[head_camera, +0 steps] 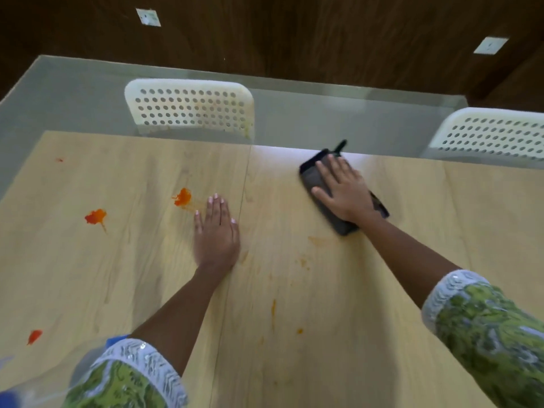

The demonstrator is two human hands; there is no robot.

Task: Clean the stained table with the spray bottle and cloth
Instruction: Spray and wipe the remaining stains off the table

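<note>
We see the light wooden counter (294,290) from above, with both hands laid on it. The right hand (341,189), toward one o'clock, lies palm down on a dark cloth (319,184) that sits near the far edge; its fingers are straight and spread, pressing on the cloth rather than curling round it. The cloth is folded into a long strip, one end poking out beyond the wrist.

The left hand (216,231) rests flat on the bare wood near the centre — fingers straight and close together, holding nothing. Just beside its fingertips, at eleven o'clock from it, sits an orange-red stain (183,197). A second stain (95,217) lies further out at nine o'clock, a third (34,336) near the edge at eight o'clock, and a tiny red spot (59,159) at ten o'clock. Faint orange smears (273,307) mark the wood between the two forearms.

At seven o'clock, partly hidden behind the left sleeve (129,378), we make out a clear, blurred shape with blue parts — likely the spray bottle (85,360). Two white perforated chairs (191,107) stand beyond the far edge.
</note>
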